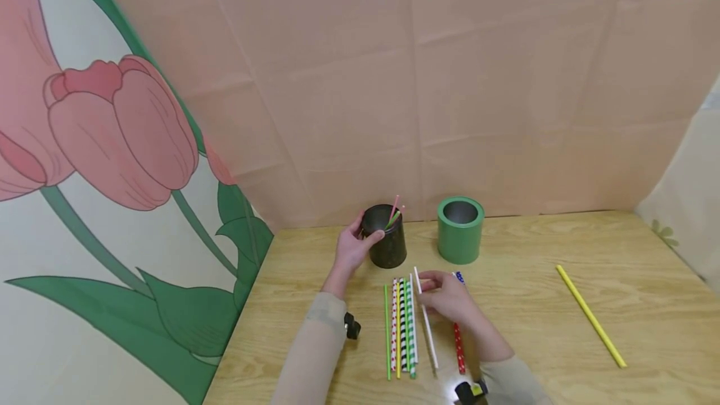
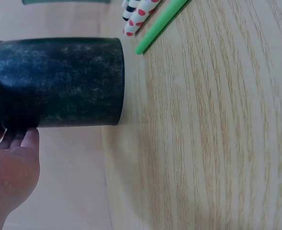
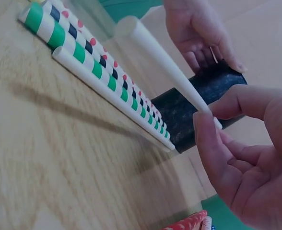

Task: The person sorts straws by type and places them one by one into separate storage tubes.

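Note:
A black cylindrical cup [image 1: 389,252] stands at the back of the table, with pink and green straws [image 1: 394,217] leaning in it. My left hand [image 1: 352,249] grips its rim and left side. Thumb and forefinger of my right hand [image 3: 256,153] pinch a plain white straw [image 3: 165,64] near one end, lifted clear of the table. Just left of that straw lies a row of straws [image 1: 402,324]: green, yellow, another white one, and red-dotted, black-striped and green-striped ones. Beneath the right hand, a red patterned straw [image 1: 459,349] and a blue one [image 1: 459,277] are partly hidden.
To the right of the black cup stands a green cup [image 1: 460,233]. A single yellow straw [image 1: 590,315] lies far right on the wooden table [image 1: 523,330]. Brown paper [image 1: 450,92] covers the wall behind; a tulip-painted wall [image 1: 112,236] borders the left side.

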### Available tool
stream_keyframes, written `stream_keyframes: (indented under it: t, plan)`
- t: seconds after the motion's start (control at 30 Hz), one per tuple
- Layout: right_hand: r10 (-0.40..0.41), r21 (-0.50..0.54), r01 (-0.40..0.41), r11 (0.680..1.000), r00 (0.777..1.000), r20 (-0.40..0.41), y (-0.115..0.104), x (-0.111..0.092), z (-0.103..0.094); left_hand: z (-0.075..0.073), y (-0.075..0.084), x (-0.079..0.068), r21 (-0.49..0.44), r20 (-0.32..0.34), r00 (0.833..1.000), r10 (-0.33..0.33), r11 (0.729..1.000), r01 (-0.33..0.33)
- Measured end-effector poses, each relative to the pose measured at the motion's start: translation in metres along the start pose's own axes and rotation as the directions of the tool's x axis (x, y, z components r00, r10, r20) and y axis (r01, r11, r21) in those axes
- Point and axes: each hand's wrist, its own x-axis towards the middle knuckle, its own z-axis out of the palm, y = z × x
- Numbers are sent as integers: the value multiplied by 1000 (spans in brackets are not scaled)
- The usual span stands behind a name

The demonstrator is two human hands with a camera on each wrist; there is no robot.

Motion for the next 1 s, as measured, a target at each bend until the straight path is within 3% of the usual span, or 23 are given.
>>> stream_keyframes:
  t: [0.33,0.7,0.83,1.0]
  plan:
    - [-49,121,48,992,999,6,-11,8,-3,2,2,-1,6,1,1000,-8,1000,8]
    - [-114,252,143,957,985,-127,-31,13,-31,8,2,0,-17,-1,1000,1,1000,-1]
    - [-132,321,190,928,972,-193,-38,15,-42,10,2,1,-16,1,1000,-2,1000,2]
    - [-135,438,256,862,948,-287,-52,15,-51,10,1,2,-4,5,1000,-10,1000,10]
